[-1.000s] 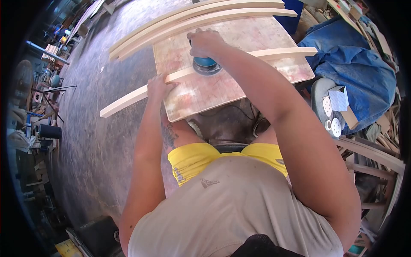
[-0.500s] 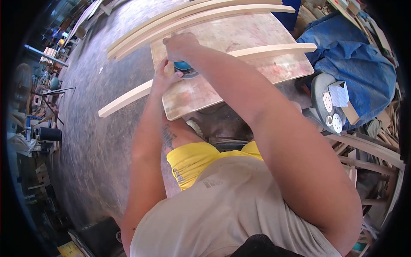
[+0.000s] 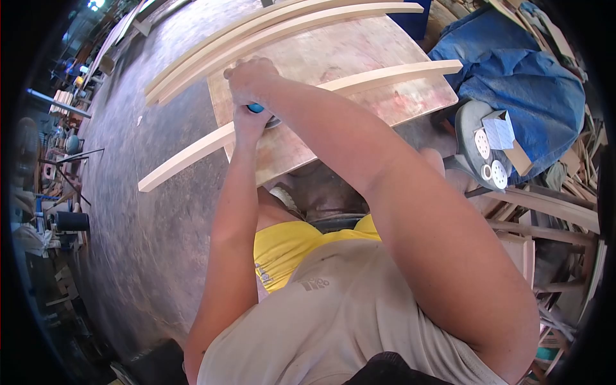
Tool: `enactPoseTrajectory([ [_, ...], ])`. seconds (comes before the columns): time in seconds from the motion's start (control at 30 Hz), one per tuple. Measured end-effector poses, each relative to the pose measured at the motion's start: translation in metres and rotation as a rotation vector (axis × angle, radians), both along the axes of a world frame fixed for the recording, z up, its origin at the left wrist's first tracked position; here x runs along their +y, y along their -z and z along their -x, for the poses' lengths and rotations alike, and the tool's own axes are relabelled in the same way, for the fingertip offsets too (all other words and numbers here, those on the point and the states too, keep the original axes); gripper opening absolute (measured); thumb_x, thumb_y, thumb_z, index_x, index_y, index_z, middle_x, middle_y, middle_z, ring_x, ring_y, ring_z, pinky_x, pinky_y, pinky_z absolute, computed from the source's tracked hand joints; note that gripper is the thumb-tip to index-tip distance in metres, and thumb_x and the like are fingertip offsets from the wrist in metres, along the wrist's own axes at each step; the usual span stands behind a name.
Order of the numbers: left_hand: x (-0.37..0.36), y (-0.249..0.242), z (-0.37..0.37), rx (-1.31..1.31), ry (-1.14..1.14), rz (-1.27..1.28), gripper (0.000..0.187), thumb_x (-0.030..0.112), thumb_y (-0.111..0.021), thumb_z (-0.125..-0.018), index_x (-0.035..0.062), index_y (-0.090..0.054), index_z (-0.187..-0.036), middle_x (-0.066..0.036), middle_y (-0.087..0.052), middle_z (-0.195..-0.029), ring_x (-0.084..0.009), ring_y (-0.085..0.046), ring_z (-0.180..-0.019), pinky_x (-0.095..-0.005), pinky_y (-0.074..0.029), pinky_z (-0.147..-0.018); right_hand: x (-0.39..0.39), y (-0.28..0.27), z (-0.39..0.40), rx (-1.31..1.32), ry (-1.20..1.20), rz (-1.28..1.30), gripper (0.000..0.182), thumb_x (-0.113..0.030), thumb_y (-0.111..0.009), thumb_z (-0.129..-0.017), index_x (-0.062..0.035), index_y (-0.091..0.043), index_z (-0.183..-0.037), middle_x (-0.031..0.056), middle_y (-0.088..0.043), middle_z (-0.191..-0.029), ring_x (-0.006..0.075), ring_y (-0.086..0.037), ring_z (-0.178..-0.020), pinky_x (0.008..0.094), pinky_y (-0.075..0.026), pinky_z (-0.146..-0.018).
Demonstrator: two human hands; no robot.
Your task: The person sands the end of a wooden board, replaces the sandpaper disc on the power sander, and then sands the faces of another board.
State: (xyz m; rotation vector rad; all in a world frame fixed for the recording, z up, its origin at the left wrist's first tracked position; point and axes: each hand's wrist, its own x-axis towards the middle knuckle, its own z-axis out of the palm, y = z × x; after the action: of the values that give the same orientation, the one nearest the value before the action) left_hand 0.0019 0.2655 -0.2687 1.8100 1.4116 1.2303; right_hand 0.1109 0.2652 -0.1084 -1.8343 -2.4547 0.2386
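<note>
In the head view, my right hand [image 3: 254, 78] is closed over the top of a blue sander [image 3: 255, 108]. My left hand [image 3: 251, 124] wraps the near side of the same tool, below the right, and covers much of it. Part of the sander's grey round base shows beside my left wrist. The sander is at a pale wooden strip [image 3: 385, 76], which lies across a stained board [image 3: 420, 99] and juts past its left edge. My hands and forearm hide the contact between sander and strip.
Several more pale strips [image 3: 282, 32] lie along the board's far side. At right stands a grey stool-like surface [image 3: 471, 122] with perforated sanding discs [image 3: 498, 174] and an opened small box [image 3: 499, 130]. Behind it is a blue tarp [image 3: 513, 83]; wood scraps line the right edge.
My left hand has turned and closed further round the sander, hiding more of its blue body. The whole view has shifted slightly, so the board and strips appear farther left.
</note>
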Motion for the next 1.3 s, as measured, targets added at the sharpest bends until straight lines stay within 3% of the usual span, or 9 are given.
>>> enactPoseTrajectory([
  [0.13, -0.003, -0.001, -0.008, 0.075, -0.003, -0.085, 0.063, 0.034, -0.085, -0.077, -0.0028, -0.063, -0.123, -0.023, -0.07, -0.118, -0.0339, -0.068, -0.111, -0.0399, -0.053, -0.091, -0.003, -0.004, -0.007, -0.011, -0.017, 0.013, 0.054, -0.024, -0.065, -0.088, -0.0173, -0.058, -0.141, 0.0116, -0.061, -0.14, 0.0307, -0.06, -0.127, 0.0472, -0.051, -0.099],
  [0.23, -0.003, -0.001, -0.012, -0.041, 0.043, -0.075, 0.083, 0.044, -0.092, -0.066, 0.0005, -0.058, -0.129, -0.022, -0.067, -0.124, -0.035, -0.066, -0.115, -0.0425, -0.051, -0.097, -0.005, -0.004, -0.014, -0.018, -0.007, 0.009, 0.055, -0.025, -0.065, -0.088, -0.018, -0.057, -0.142, 0.0117, -0.061, -0.14, 0.0312, -0.06, -0.127, 0.0472, -0.051, -0.1],
  [0.3, -0.007, -0.006, -0.012, 0.087, 0.065, 0.083, 0.084, 0.044, -0.092, -0.066, 0.0016, -0.058, -0.13, -0.022, -0.066, -0.125, -0.0365, -0.065, -0.115, -0.0433, -0.052, -0.096, -0.005, -0.002, -0.019, -0.019, -0.002, 0.021, 0.057, -0.025, -0.065, -0.088, -0.0184, -0.055, -0.144, 0.0117, -0.061, -0.14, 0.0317, -0.06, -0.128, 0.0474, -0.051, -0.1],
  [0.4, -0.017, -0.015, -0.007, 0.214, 0.141, 0.078, 0.075, 0.048, -0.085, -0.076, 0.0022, -0.061, -0.13, -0.023, -0.067, -0.126, -0.0348, -0.065, -0.118, -0.042, -0.051, -0.098, -0.004, 0.004, -0.033, 0.021, 0.042, -0.029, 0.059, -0.025, -0.069, -0.083, -0.0178, -0.057, -0.14, 0.0155, -0.061, -0.134, 0.0358, -0.062, -0.121, 0.0466, -0.052, -0.099],
  [0.43, -0.018, -0.014, -0.004, 0.213, 0.137, 0.077, 0.075, 0.048, -0.085, -0.076, 0.0022, -0.061, -0.13, -0.023, -0.067, -0.126, -0.0348, -0.065, -0.118, -0.042, -0.051, -0.098, -0.003, 0.005, -0.039, 0.014, 0.059, -0.039, 0.057, -0.026, -0.068, -0.084, -0.0179, -0.057, -0.139, 0.0156, -0.062, -0.134, 0.036, -0.062, -0.121, 0.0463, -0.052, -0.099],
  [0.5, -0.019, -0.013, 0.007, 0.584, 0.107, -0.062, 0.082, 0.057, -0.083, -0.074, 0.0054, -0.059, -0.134, -0.022, -0.066, -0.129, -0.0367, -0.061, -0.123, -0.0454, -0.048, -0.102, -0.002, 0.007, -0.049, 0.007, 0.073, -0.048, 0.055, -0.026, -0.067, -0.085, -0.0181, -0.058, -0.138, 0.0156, -0.062, -0.133, 0.0362, -0.062, -0.121, 0.046, -0.052, -0.099],
  [0.63, -0.018, -0.016, 0.038, 0.727, 0.094, 0.015, 0.08, 0.058, -0.081, -0.075, 0.0075, -0.061, -0.134, -0.021, -0.067, -0.127, -0.0369, -0.06, -0.122, -0.0471, -0.046, -0.103, -0.007, 0.001, -0.07, -0.025, 0.127, -0.038, 0.054, -0.024, -0.062, -0.088, -0.0201, -0.055, -0.142, 0.0148, -0.059, -0.138, 0.0352, -0.06, -0.125, 0.0455, -0.051, -0.1],
  [0.7, -0.018, -0.021, 0.055, 0.822, 0.069, 0.117, 0.075, 0.057, -0.079, -0.078, 0.0087, -0.063, -0.132, -0.02, -0.067, -0.125, -0.0355, -0.059, -0.122, -0.0448, -0.041, -0.106, -0.012, -0.003, -0.078, -0.035, 0.149, 0.004, 0.057, -0.02, -0.061, -0.09, -0.0217, -0.052, -0.146, 0.0136, -0.055, -0.146, 0.0338, -0.057, -0.13, 0.0452, -0.05, -0.102],
  [1.3, -0.011, -0.019, 0.149, 0.934, -0.048, 0.186, 0.064, 0.063, -0.077, -0.075, 0.0062, -0.068, -0.102, -0.016, -0.069, -0.104, -0.0354, -0.063, -0.106, -0.046, -0.043, -0.095, -0.016, -0.001, -0.168, -0.101, 0.328, -0.032, 0.05, -0.022, -0.06, -0.089, -0.0169, -0.056, -0.139, 0.0157, -0.061, -0.135, 0.0352, -0.062, -0.122, 0.0479, -0.05, -0.101],
])
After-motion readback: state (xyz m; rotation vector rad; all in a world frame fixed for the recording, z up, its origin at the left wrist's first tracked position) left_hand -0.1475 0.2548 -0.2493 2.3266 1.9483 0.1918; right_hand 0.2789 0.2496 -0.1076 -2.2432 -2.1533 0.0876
